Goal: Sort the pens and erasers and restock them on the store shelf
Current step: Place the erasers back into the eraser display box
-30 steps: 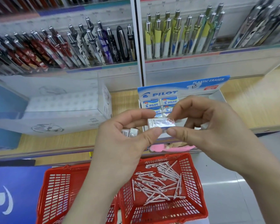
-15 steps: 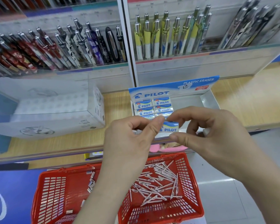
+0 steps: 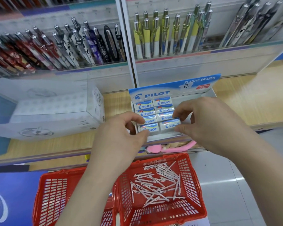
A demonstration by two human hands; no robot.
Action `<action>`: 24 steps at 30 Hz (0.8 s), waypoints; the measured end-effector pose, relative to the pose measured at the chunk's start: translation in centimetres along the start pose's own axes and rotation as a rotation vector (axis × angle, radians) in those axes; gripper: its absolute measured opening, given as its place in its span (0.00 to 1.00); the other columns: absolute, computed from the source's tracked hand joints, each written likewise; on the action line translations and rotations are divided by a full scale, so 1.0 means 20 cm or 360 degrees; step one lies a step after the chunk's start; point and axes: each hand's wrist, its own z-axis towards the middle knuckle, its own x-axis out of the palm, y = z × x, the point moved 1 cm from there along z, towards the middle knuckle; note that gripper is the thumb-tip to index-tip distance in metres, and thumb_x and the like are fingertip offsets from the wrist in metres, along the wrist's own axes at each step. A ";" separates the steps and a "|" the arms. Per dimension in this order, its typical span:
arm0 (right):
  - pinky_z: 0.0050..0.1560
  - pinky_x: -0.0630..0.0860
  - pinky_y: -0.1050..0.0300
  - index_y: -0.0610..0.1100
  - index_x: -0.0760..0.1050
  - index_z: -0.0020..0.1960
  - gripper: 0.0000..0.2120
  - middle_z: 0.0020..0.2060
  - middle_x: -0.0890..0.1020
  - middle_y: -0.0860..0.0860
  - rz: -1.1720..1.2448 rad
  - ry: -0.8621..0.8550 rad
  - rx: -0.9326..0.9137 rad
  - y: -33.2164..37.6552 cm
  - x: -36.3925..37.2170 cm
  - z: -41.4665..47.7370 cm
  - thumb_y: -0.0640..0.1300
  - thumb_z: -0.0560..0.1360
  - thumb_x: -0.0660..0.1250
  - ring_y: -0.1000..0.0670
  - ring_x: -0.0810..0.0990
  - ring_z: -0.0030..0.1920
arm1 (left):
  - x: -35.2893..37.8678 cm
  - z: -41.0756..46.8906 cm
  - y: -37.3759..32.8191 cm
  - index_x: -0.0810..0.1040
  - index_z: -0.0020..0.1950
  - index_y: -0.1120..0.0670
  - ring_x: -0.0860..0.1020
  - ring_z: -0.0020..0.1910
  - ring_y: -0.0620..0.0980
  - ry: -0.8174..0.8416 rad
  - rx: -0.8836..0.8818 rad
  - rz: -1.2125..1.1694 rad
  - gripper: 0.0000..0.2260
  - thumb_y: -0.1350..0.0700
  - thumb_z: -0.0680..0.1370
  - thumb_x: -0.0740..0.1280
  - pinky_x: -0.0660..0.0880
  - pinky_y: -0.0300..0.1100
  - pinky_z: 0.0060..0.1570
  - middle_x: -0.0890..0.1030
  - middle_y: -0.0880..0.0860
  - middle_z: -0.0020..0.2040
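Store restocking, seen from above the hands: a person's right hand (image 3: 207, 126) holds a blue-and-white Pilot eraser (image 3: 170, 125) at the near end of the right column in a cardboard display box (image 3: 170, 88); its grip pinches the eraser between thumb and forefinger, label facing up. The left hand (image 3: 121, 137) reaches in just beside it; its grip pinches the near-left eraser (image 3: 151, 128), thumb at the near edge and forefinger at the far edge. Behind these two, the stocked erasers (image 3: 162, 101) lie in two columns, labels up, touching one another; the right part of the box is hidden by the right hand. The box stands on a wooden store shelf (image 3: 252, 105), its blue header card reading "Plastic Eraser"; to its left on the same shelf lies a white carton (image 3: 55, 115), apart from the box.

On the rack at the far side, patterned pens (image 3: 72, 46) in red, white, purple and black lean in rows on the left; yellow-and-white pens (image 3: 162, 35) stand upright in the middle; grey ones tilt at the far right. Below the shelf edge, near the floor, two red plastic baskets stand side by side; the right basket (image 3: 193, 185) holds a loose heap of white pens (image 3: 157, 188); the left basket (image 3: 51, 193) is partly covered by the left forearm. A pink plush item (image 3: 170, 149) shows under the shelf just past the right basket.
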 end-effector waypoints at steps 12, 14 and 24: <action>0.40 0.74 0.55 0.52 0.73 0.41 0.10 0.37 0.79 0.57 -0.0111 0.0059 -0.0002 0.03 0.01 0.07 0.50 0.67 0.74 0.56 0.74 0.37 | 0.00 0.03 -0.01 0.79 0.40 0.45 0.73 0.32 0.43 -0.0059 0.0038 0.0139 0.06 0.50 0.68 0.75 0.70 0.41 0.35 0.76 0.46 0.34; 0.38 0.73 0.57 0.51 0.73 0.41 0.11 0.37 0.80 0.57 -0.0074 0.0080 -0.0004 0.01 0.00 0.07 0.50 0.67 0.75 0.59 0.74 0.35 | -0.01 0.03 0.00 0.79 0.40 0.44 0.73 0.31 0.43 -0.0058 0.0056 0.0093 0.04 0.50 0.69 0.73 0.71 0.41 0.35 0.76 0.45 0.34; 0.25 0.67 0.62 0.42 0.77 0.48 0.13 0.30 0.72 0.48 0.3022 0.0104 0.0513 0.18 -0.01 -0.06 0.51 0.73 0.64 0.52 0.66 0.27 | -0.01 -0.20 -0.23 0.79 0.42 0.46 0.76 0.30 0.42 0.0138 0.0154 -0.0704 0.12 0.43 0.64 0.75 0.73 0.36 0.32 0.81 0.47 0.33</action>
